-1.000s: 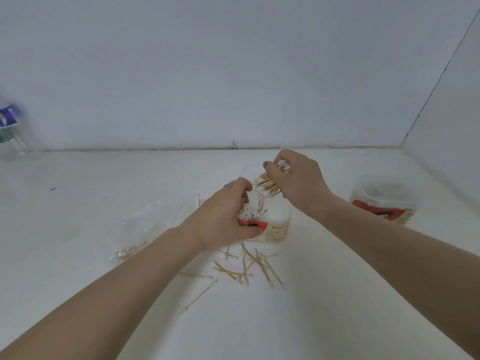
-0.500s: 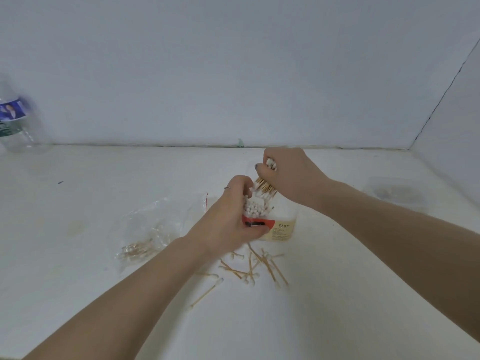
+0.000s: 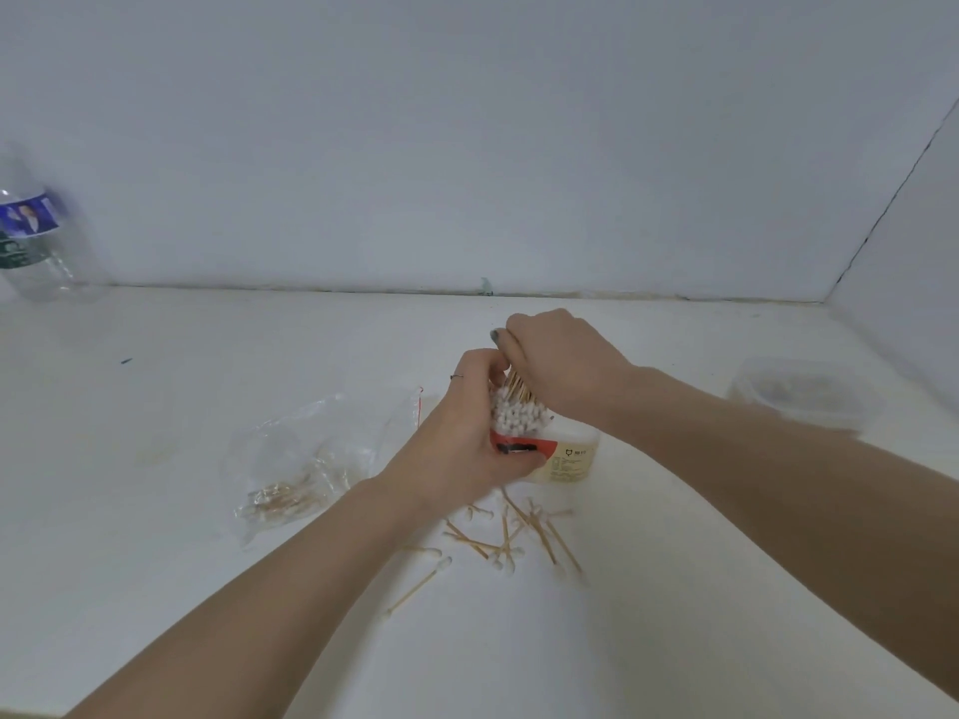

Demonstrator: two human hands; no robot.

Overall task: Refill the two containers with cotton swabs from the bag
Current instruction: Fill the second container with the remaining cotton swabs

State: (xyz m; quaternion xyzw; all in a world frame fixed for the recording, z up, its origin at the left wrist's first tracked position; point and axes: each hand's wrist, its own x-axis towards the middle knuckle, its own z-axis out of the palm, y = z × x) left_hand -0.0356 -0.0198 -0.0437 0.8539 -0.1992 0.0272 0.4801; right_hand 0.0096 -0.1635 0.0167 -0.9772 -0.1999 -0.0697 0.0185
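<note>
A small clear container with a red and cream label stands at the table's middle. My left hand grips its left side. My right hand holds a bundle of cotton swabs upright, white tips down at the container's mouth. Several loose swabs lie scattered on the table just in front. The clear plastic bag lies flat to the left with a few swabs inside. A second clear container sits at the right, blurred.
A clear plastic water bottle with a blue label stands at the far left against the wall. White walls close the table at the back and right. The white tabletop spreads to the left and front.
My right hand has turned the swab bundle more upright and lowered it toward the container's mouth. My left hand stayed on the container. The view shifted slightly.
</note>
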